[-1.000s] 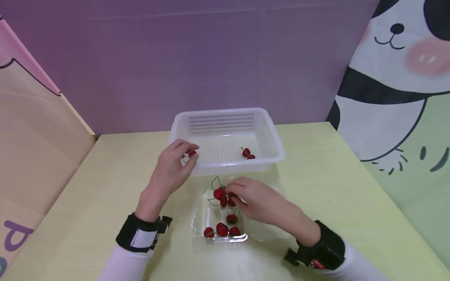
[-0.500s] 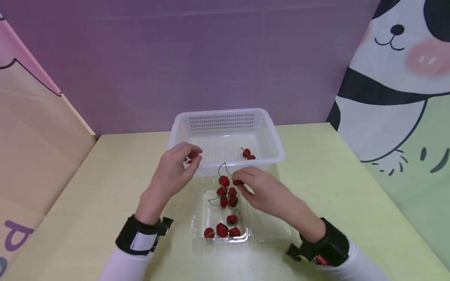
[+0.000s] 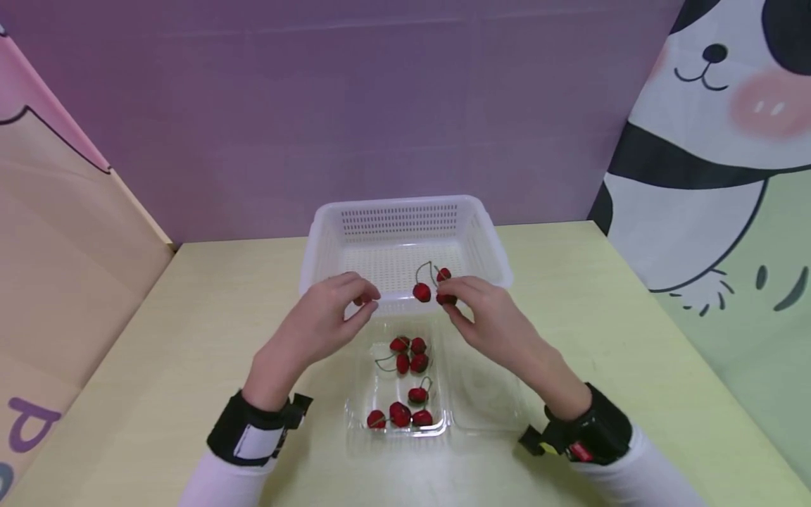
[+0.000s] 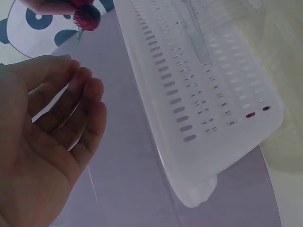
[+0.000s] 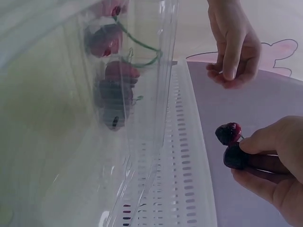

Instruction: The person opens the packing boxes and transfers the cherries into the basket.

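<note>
My right hand (image 3: 484, 313) pinches a red cherry (image 5: 236, 156) between thumb and fingers, over the front rim of the white basket (image 3: 500, 271). A second cherry (image 3: 422, 292) hangs beside it on a joined green stem. To the left, my left hand (image 3: 332, 310) hovers at the basket's front left corner. Its fingers are loosely bent, and the left wrist view (image 4: 52, 118) shows nothing in them. Several cherries (image 3: 400, 414) lie in the clear plastic box (image 3: 364, 394) in front of the basket. One cherry (image 3: 443, 274) shows inside the basket, partly behind my right hand.
The box's clear lid (image 3: 488, 401) lies opened out to its right on the pale wooden table (image 3: 190, 338). A purple backdrop (image 3: 393, 105) rises behind the basket, with printed panels at both sides.
My right hand has lifted a pair of cherries out of the plastic box and carried it up to the basket. My left hand has let go of its cherry and moved slightly right and nearer.
</note>
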`<state>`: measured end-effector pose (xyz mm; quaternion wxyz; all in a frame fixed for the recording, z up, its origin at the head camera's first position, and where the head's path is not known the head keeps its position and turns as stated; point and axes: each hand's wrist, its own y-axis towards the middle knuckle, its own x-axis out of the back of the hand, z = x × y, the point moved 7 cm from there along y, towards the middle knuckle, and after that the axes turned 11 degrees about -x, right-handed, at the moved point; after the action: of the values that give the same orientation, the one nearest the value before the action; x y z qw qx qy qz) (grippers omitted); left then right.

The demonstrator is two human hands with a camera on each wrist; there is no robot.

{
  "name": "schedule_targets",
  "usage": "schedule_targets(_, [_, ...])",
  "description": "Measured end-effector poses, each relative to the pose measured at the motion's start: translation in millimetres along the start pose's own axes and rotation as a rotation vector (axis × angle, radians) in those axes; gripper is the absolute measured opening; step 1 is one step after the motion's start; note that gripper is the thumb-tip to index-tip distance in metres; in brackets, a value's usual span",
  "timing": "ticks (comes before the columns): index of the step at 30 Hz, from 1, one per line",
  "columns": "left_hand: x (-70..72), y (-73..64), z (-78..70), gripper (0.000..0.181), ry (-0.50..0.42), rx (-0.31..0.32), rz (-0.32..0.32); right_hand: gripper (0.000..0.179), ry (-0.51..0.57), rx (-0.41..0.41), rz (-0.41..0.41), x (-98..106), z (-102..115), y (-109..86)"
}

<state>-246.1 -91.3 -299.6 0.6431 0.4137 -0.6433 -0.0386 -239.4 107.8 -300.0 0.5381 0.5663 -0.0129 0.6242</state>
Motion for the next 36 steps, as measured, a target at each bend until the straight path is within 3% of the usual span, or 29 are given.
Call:
schedule_targets(12, [-8.3,0.6,-22.0,0.008,0.026,-0.036,0.175,0.022,-0.022,-0.078,-0.052,2,-19,3.1])
schedule_targets(19, [-20.3,-2.1,-31.1,0.012,0.013,0.001,0.332,0.021,-0.058,-0.123,-0.05,6,-27,3.8])
schedule_targets(36, [-42.1,-6.7,-51.0,0.022,-0.012,-0.013,0.529,0.023,-0.125,-0.255,-0.076,10,-54,5.8])
